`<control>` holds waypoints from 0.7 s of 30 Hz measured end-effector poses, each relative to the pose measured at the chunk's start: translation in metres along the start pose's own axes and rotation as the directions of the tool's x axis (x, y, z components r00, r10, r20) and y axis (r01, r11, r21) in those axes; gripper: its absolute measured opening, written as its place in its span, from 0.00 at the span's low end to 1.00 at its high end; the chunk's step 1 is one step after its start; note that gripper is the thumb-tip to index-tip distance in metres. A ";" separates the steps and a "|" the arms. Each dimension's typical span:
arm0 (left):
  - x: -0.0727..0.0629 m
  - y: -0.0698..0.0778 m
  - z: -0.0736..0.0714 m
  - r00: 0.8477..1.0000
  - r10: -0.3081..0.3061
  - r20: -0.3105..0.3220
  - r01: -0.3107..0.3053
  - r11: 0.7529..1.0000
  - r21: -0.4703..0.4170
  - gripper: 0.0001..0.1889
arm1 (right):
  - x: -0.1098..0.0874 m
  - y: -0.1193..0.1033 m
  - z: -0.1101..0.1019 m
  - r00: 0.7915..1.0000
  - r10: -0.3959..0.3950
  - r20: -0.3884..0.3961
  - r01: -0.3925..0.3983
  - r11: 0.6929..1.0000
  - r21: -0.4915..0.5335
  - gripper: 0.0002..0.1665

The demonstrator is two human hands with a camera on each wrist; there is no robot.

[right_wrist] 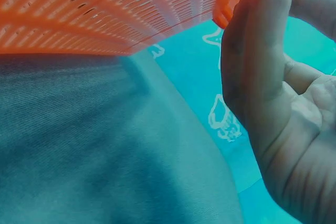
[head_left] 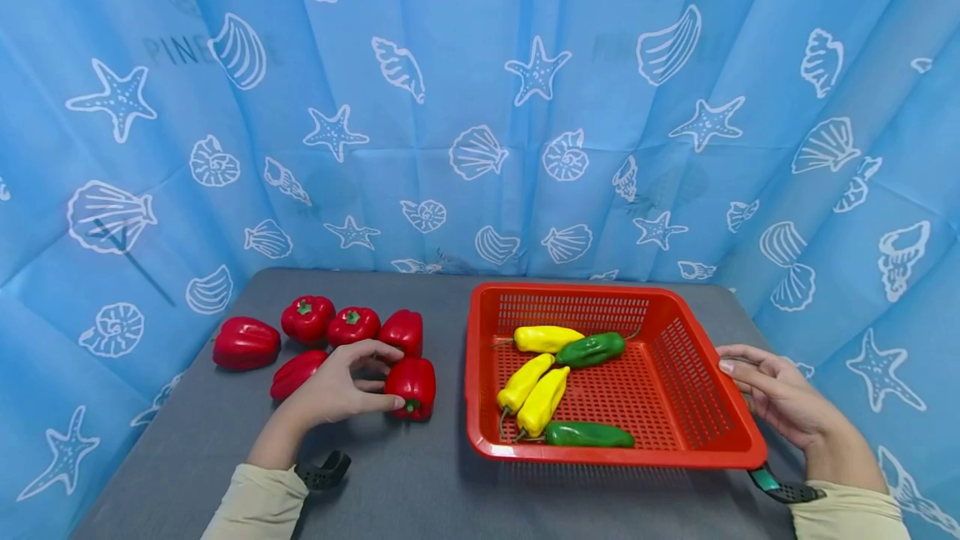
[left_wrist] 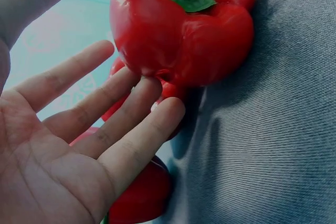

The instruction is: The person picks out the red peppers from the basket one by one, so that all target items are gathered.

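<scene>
My left hand (head_left: 337,386) is at a red bell pepper (head_left: 411,390), the nearest to the basket. Its thumb reaches the pepper's near side; the fingers stretch toward the far side. In the left wrist view those fingers (left_wrist: 142,135) look fairly straight, and the pepper (left_wrist: 184,45) shows its green stem. Pinched by my right hand (head_left: 787,398) is the right rim of a red plastic basket (head_left: 600,458), its slotted side (right_wrist: 105,14) visible in the right wrist view. Inside lie yellow peppers (head_left: 543,402) and green peppers (head_left: 588,434), all long, toward the left.
Several more red bell peppers (head_left: 246,344) are grouped on the left of the grey table (head_left: 420,490). A blue curtain (head_left: 480,215) with white shell prints hangs behind the table and along its sides. Black straps (head_left: 324,471) are at both wrists.
</scene>
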State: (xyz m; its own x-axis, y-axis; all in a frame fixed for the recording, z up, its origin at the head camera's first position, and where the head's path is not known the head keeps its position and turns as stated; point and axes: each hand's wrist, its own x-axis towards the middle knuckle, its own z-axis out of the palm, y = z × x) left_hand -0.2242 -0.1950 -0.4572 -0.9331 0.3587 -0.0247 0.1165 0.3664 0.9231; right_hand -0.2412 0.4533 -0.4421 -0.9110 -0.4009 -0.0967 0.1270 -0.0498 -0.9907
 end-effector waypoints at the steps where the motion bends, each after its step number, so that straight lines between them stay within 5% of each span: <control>1: 0.000 0.001 0.000 1.000 0.002 0.000 -0.002 1.000 0.007 0.35 | -0.001 -0.001 0.000 1.000 0.004 -0.011 -0.004 1.000 -0.025 0.22; 8: 0.002 0.008 -0.002 0.999 0.028 -0.024 -0.027 0.998 0.054 0.36 | 0.000 -0.011 0.000 0.995 0.025 -0.096 -0.041 0.984 -0.175 0.18; 21: 0.003 0.026 -0.009 0.995 0.086 -0.049 -0.076 0.983 0.169 0.34 | -0.008 -0.025 0.003 0.988 -0.111 -0.111 0.080 0.964 -0.253 0.22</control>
State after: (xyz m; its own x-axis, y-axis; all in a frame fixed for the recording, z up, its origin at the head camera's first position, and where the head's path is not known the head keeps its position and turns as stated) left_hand -0.2272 -0.1925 -0.4302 -0.9352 0.3466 0.0733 0.2432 0.4776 0.8443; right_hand -0.2359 0.4549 -0.4164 -0.9574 -0.2888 0.0034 -0.0493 0.1516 -0.9872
